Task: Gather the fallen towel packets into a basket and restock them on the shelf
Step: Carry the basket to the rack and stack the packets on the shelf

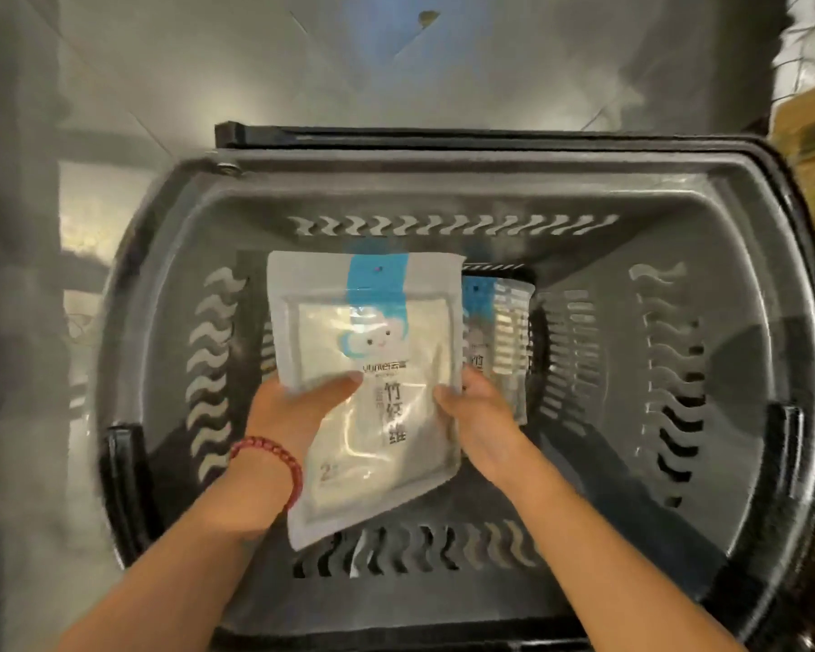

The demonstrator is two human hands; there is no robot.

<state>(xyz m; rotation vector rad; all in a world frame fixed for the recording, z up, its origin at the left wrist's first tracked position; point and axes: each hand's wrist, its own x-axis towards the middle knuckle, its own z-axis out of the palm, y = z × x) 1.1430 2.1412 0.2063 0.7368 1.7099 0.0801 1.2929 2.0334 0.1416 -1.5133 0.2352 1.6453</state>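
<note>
With left hand (297,407) and right hand (476,411), grips one towel packet (372,331) by its lower sides.
Holds it over the open dark grey basket (443,181), thumbs curled onto the front (blue cartoon print facing up); leaves a second packet (504,322) lying inside, just right of it; wears a red bead bracelet (274,456) on the left wrist.

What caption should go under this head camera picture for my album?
The left hand and right hand hold a towel packet over a grey basket with another packet inside.
</note>
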